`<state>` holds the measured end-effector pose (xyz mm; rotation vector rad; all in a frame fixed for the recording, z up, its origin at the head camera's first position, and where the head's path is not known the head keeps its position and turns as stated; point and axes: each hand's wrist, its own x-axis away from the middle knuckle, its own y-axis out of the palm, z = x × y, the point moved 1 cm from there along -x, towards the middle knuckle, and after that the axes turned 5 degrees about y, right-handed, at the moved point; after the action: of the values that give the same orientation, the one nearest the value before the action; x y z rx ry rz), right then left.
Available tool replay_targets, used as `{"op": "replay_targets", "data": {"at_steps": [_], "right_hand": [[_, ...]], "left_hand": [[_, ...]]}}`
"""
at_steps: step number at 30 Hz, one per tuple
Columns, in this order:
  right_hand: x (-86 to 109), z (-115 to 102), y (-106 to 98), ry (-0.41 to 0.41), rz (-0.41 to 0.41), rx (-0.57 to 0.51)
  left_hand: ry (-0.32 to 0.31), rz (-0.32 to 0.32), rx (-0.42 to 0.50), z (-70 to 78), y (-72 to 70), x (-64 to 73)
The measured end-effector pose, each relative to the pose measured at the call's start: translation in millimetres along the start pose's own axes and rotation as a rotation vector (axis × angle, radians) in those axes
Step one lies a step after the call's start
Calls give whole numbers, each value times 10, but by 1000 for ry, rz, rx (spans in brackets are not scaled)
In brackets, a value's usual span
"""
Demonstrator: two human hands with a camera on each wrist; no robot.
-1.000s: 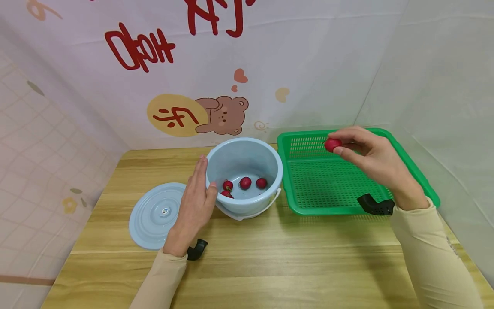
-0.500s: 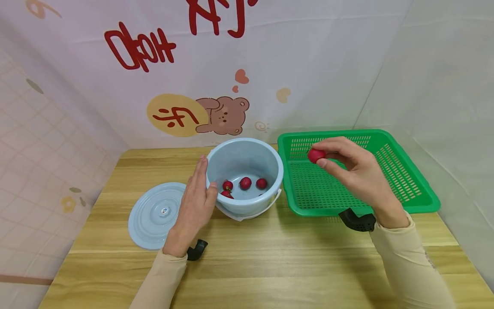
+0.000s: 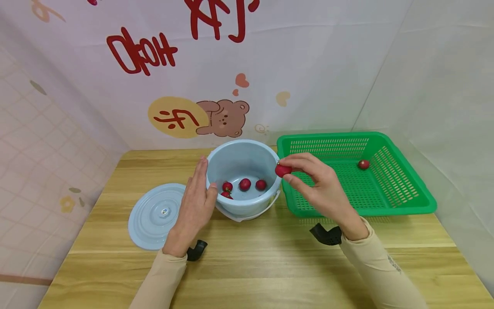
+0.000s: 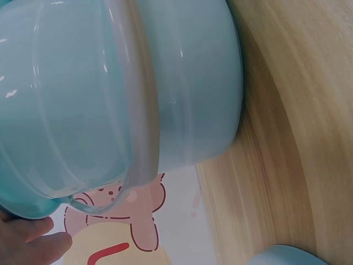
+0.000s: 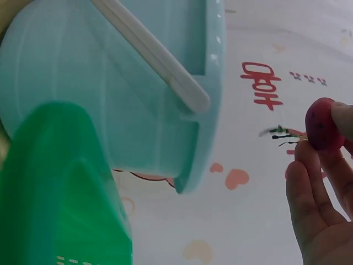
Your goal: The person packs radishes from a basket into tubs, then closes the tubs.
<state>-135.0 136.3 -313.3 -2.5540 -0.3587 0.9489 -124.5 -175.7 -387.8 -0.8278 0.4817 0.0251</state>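
My right hand [image 3: 320, 186] pinches a small red radish [image 3: 283, 170] between thumb and fingertips, just above the right rim of the light-blue bucket [image 3: 247, 209]. In the right wrist view the held radish [image 5: 324, 126] shows thin green stem stubs. Several radishes [image 3: 245, 184] lie on the bucket's floor. My left hand [image 3: 194, 204] rests against the bucket's left side, fingers extended and thumb by the rim; in the left wrist view only its fingertips [image 4: 44, 243] show beside the bucket. One more radish [image 3: 363, 164] lies in the green basket [image 3: 366, 212].
A round light-blue lid [image 3: 156, 219] lies on the wooden table [image 3: 262, 266], left of the bucket and partly behind my left hand. The bucket's white handle [image 3: 266, 209] hangs down in front. A printed wall sheet [image 3: 316, 68] stands close behind.
My right hand has carried the radish left from over the green basket to the bucket's right rim. This uncovers a radish in the basket. My left hand stays in place.
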Motion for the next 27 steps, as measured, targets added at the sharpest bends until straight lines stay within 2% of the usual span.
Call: {"op": "replay_targets", "data": {"at_steps": [11,27], "right_hand": [[87,28,264,-79,-45,110],[190,36,456,-76,-106,217]], "left_hand": [[3,-1,-6,33,30,94],[13,13,-14,90,68,232]]}}
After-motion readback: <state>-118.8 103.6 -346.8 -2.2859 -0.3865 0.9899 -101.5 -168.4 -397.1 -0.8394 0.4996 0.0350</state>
